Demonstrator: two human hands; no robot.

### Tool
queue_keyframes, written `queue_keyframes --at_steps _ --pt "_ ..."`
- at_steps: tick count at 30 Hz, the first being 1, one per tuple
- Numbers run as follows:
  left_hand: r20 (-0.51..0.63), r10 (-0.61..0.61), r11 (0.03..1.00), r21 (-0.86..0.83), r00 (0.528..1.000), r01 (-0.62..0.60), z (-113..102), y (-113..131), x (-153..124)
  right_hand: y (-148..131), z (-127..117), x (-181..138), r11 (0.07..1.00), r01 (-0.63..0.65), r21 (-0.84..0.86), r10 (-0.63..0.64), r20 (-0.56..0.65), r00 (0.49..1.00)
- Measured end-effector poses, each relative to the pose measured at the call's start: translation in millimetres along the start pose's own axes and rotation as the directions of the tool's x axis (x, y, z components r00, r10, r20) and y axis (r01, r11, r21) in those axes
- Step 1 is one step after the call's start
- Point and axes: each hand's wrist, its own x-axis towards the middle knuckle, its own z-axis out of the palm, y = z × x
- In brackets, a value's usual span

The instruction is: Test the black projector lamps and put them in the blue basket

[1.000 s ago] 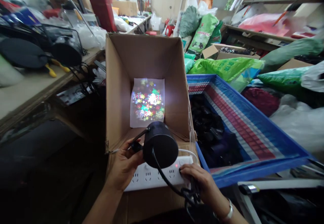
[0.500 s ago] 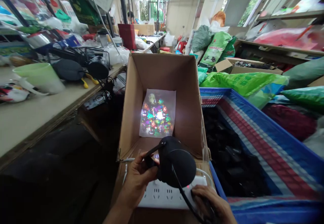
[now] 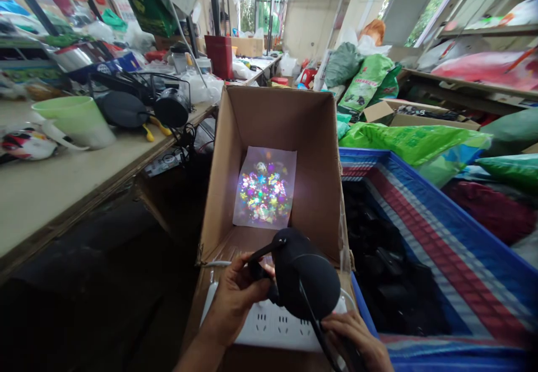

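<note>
Behind the work, a stuffed green sack (image 3: 365,78) carries red printing too small to read. Left of the carton (image 3: 281,117), beyond a dark gap (image 3: 138,243), runs the edge of a cluttered surface (image 3: 54,193); close on its right sits the blue crate's rim (image 3: 363,152). The carton's front is open, and colored light patterns fall on a pale sheet (image 3: 264,190) inside. Before that opening, over the white socket strip (image 3: 272,327), the left hand (image 3: 235,296) has its fingers closed on the black projector's (image 3: 311,277) bracket (image 3: 267,249). The right hand's (image 3: 359,335) fingers curl beside the black cord (image 3: 314,321); I cannot tell whether they grip it.
</note>
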Motion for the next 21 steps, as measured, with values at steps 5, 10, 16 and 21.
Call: queue_keyframes --at_steps 5,10,16,21 --pt "0.011 0.041 0.999 0.036 0.999 -0.041 0.4 -3.0 0.8 -4.7 -1.1 0.8 0.995 -0.005 0.095 0.017 -0.124 0.992" --pt "-0.034 0.152 0.938 0.320 0.988 -0.133 4.0 -1.9 -4.1 -17.8 -16.8 3.0 0.809 -0.341 0.478 0.431 -0.090 0.898" --pt "0.293 0.378 0.369 0.822 0.878 -0.433 11.7 -10.8 -24.2 -59.6 -27.9 12.6 0.575 -0.414 0.705 0.513 0.083 0.854" --pt "0.684 0.273 0.018 0.700 0.676 -0.714 21.3 -29.9 -39.1 -65.0 -9.3 5.5 0.614 -0.358 0.703 0.502 0.002 0.865"
